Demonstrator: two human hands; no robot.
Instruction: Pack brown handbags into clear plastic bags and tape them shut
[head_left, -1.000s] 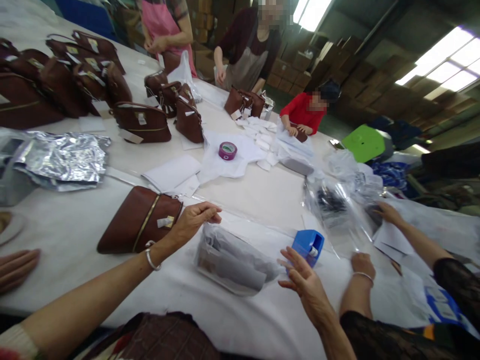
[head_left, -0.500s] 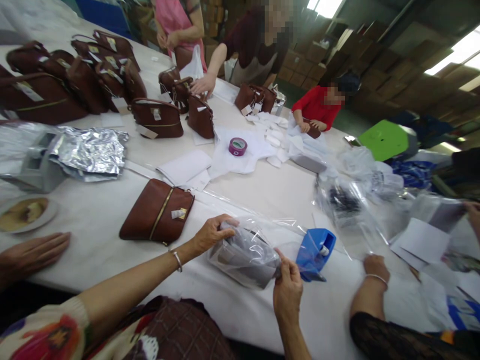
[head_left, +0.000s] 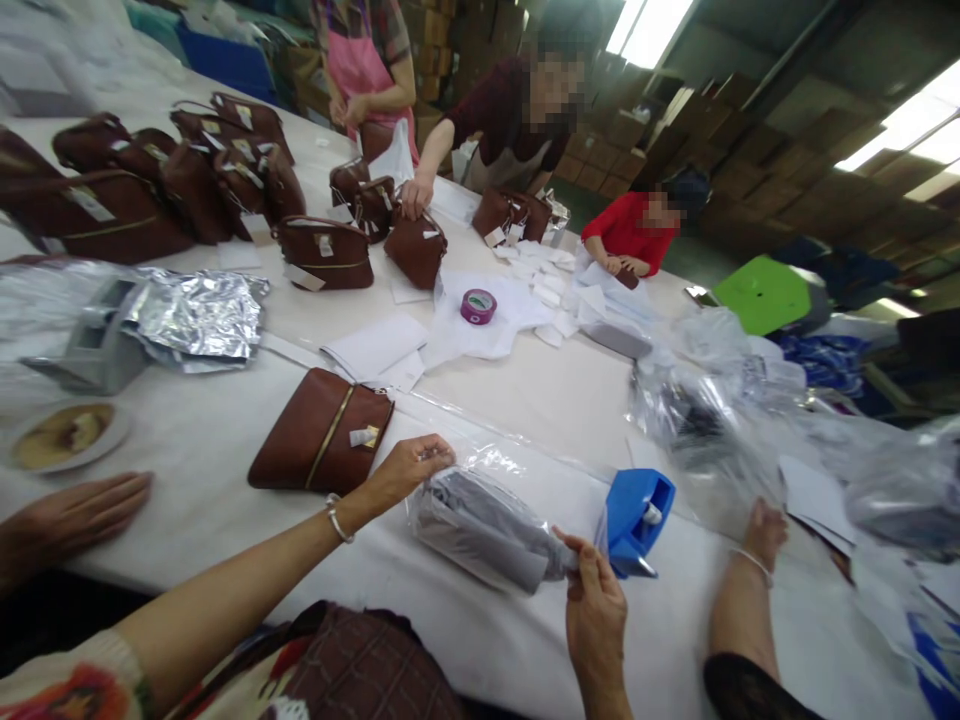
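A clear plastic bag with a grey wrapped bundle inside lies on the table in front of me. My left hand, a bracelet on its wrist, pinches the bag's edge at its upper left. At the bag's right end, my right hand grips the plastic between thumb and fingers. What exactly the grey wrapping covers is hidden. Just left of the bag, a brown handbag with a gold zip and a small tag lies on its side. A blue tape dispenser stands close by my right hand.
Several brown handbags stand at the far left. Silver foil sheets, white papers and a purple tape roll lie across the table. Co-workers' hands rest left and right; more people stand opposite.
My left hand has moved slightly left, drawing up the bag's edge, and my right hand has shifted right and down. The bag now lies flatter and longer over the grey bundle.
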